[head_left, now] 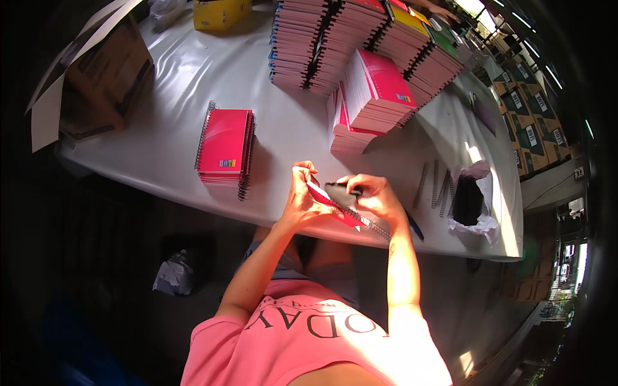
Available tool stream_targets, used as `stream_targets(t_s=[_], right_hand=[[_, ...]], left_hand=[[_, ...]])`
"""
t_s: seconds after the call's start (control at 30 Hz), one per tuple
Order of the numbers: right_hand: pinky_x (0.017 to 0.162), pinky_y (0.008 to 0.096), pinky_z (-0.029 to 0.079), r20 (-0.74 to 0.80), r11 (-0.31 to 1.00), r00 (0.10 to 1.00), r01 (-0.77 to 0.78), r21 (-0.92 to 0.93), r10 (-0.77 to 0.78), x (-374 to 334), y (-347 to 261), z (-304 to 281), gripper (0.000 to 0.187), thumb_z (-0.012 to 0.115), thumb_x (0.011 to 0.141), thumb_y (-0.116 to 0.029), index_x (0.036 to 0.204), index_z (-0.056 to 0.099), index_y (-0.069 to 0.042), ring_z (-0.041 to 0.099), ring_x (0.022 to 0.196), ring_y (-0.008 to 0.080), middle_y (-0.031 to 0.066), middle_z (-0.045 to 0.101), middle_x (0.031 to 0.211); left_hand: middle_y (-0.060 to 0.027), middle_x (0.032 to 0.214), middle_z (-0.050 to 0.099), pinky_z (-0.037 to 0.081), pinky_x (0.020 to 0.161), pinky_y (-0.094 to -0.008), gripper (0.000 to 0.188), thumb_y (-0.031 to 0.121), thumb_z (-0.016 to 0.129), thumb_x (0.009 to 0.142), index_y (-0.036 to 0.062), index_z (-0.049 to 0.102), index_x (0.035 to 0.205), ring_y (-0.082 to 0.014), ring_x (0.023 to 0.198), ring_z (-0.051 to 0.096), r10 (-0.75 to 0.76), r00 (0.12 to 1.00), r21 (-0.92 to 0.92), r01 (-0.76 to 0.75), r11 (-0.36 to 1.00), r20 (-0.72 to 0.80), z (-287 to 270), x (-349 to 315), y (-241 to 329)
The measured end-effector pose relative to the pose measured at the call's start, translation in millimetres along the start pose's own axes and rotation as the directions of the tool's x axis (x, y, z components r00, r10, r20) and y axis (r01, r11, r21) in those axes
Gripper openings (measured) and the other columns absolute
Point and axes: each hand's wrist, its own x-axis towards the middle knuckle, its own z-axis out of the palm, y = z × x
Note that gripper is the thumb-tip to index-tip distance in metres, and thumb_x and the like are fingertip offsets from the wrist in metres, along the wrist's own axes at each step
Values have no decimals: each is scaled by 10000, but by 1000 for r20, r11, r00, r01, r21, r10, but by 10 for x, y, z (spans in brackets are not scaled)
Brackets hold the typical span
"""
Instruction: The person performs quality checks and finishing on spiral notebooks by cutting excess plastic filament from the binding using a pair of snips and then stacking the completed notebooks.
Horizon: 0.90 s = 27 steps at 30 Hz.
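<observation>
Just over the table's near edge, my left hand (300, 198) is closed on a red-covered notebook (319, 193), held tilted with its pages edge-on. A dark metal spiral coil (378, 228) runs along the notebook's edge, its loose end trailing toward my right wrist. Close beside it, my right hand (381, 198) has its fingers bent in around a dark, blurred object (346, 190) that I cannot make out. Further left lies a stack of red spiral-bound notebooks (222, 141), with coils along both sides.
Red notebook blocks (380, 87) stand beyond my hands, before tall stacks of bound notebooks (299, 48). At right lie loose coils (443, 190) and black coils (467, 204) in white paper. An open cardboard box (106, 83) and a yellow box (222, 14) sit at left.
</observation>
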Motion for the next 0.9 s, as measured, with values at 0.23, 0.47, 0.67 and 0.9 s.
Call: stream_targets(t_s=[0.23,0.47,0.67,0.9], right_hand=[[916,311,426,-11,998,1000,-6,56,7,173,151,-3,334,521,618,187,906,612,45,576,1050,251,195,622,1151],[716,244,470,-88,1000,996,-13,17,14,201,195,52,325,512,643,107,918,631,-18,605,864,124,99,661,1116],[942,341,454,-460,772,855,-119,-625,-241,-269,90,-153,477,612,745,-41,1212,587,-132,547,1166,308,179,484,1351],[1026,574,279,-775,233,615,-740,-631,-146,-1177,621,394,534,598,875,-262,1365,410,-164,406,1253,324,123,429,1345]], left_hand=[[-81,1053,287,397,757,-289,921,358,951,436,86,271,995,-159,863,355,118,993,125,-120,985,20,-28,49,-41],[-80,1072,288,404,842,-278,929,297,949,468,73,256,1045,-185,959,386,83,996,28,-84,996,32,4,20,-33],[-28,937,444,423,781,-256,417,-45,725,732,74,400,966,-105,841,454,-106,994,-339,103,935,10,-111,-67,-91],[-79,954,639,521,809,-270,550,-83,720,733,56,508,1222,-125,873,617,-252,957,-503,149,852,-143,-24,-99,358]])
